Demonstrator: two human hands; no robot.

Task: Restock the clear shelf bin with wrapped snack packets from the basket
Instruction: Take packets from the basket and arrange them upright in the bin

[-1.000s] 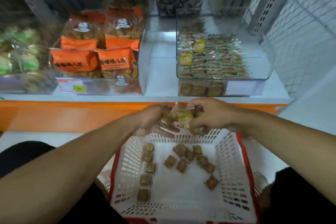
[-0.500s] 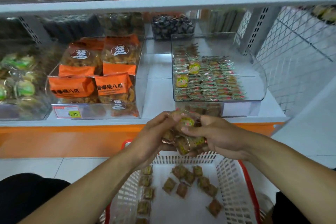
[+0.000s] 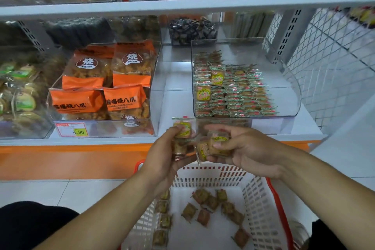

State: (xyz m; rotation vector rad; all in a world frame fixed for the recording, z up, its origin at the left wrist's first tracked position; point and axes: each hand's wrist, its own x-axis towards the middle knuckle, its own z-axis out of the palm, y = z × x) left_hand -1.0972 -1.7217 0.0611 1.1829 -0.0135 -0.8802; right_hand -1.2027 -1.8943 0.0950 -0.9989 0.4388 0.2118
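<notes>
My left hand point(image 3: 164, 156) grips a couple of wrapped snack packets point(image 3: 182, 130), the top one upright with a yellow-green label. My right hand point(image 3: 245, 150) holds a small stack of the same packets point(image 3: 211, 146) under its thumb. Both hands hover above the far rim of the white basket point(image 3: 205, 176), just in front of the shelf edge. Several more packets point(image 3: 211, 205) lie on the basket floor. The clear shelf bin point(image 3: 284, 79) stands on the shelf beyond my right hand, holding rows of wrapped packets point(image 3: 233, 91).
A clear bin with orange snack bags point(image 3: 105, 87) and a price tag point(image 3: 73, 129) stands left of the target bin. A bin of dark wrapped sweets point(image 3: 190, 28) sits behind. The upper shelf point(image 3: 182, 4) overhangs. A wire mesh panel point(image 3: 334, 57) closes the right side.
Both hands have risen from the basket toward the shelf edge and drawn apart, splitting the bundle of packets between them. The view has tilted upward, showing the upper shelf.
</notes>
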